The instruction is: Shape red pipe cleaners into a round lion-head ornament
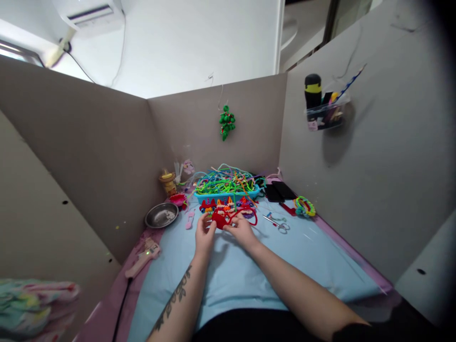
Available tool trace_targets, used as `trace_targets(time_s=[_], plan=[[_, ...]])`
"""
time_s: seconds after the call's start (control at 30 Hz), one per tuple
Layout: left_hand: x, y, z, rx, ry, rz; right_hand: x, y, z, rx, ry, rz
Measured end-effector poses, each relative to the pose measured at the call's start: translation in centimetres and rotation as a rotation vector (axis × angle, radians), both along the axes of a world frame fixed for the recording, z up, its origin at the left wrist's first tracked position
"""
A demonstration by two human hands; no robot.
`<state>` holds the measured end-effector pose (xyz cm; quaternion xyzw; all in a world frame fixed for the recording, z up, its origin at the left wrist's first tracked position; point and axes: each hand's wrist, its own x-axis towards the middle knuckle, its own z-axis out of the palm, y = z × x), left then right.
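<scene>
Pinching red piece (220, 219), perhaps crocheted, fingers (213, 227) near-closed.

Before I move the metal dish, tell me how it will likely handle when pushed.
The dish looks like thin metal, so it should be stiff and fairly light. Being shallow and broad, it would probably slide rather than tip. The white bits inside may shift if jolted.

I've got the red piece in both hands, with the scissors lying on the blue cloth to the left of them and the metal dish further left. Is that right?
Not quite: the head view shows the scissors to the right of your hands, on the blue cloth. The rest stands: left hand and right hand hold the red piece, and the metal dish is at left.
</scene>
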<state>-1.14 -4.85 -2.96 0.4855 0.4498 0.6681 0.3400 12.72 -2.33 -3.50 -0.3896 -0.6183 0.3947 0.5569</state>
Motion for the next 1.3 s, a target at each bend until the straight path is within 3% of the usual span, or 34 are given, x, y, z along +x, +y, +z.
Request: trace_targets(time_s=[0.1, 0.2, 0.43, 0.63, 0.87, 0.97, 1.13, 1.3], plan=[[0.1, 0.1, -0.1, -0.017, -0.008, -0.120, 0.1, -0.2, 0.0, 0.032, -0.120, -0.005], [-0.2, 0.3, -0.3, -0.043, -0.091, -0.139, 0.2, -0.3, 0.3, 0.061, -0.153, 0.022], [-0.5, 0.5, -0.5, -0.125, -0.312, -0.271, 0.6, -0.8, 1.5, 0.107, -0.096, -0.061], [-0.3, 0.0, 0.1, -0.197, -0.379, -0.370, 0.6, -0.4, 1.2, 0.064, -0.040, -0.098], [-0.4, -0.4, 0.6, -0.257, -0.351, -0.458, 1.3, 0.0, 1.6, 0.034, 0.016, 0.085], [-0.4, -0.4, 0.7, -0.274, -0.359, -0.462, 1.7, 0.0, 2.1, -0.006, -0.046, 0.122], [-0.5, -0.5, 0.7, -0.306, -0.396, -0.456, 2.1, 0.0, 2.3, -0.020, -0.177, 0.308], [-0.3, -0.2, 0.4, -0.296, -0.342, -0.425, 1.9, 0.1, 1.6, -0.067, -0.166, 0.290]])
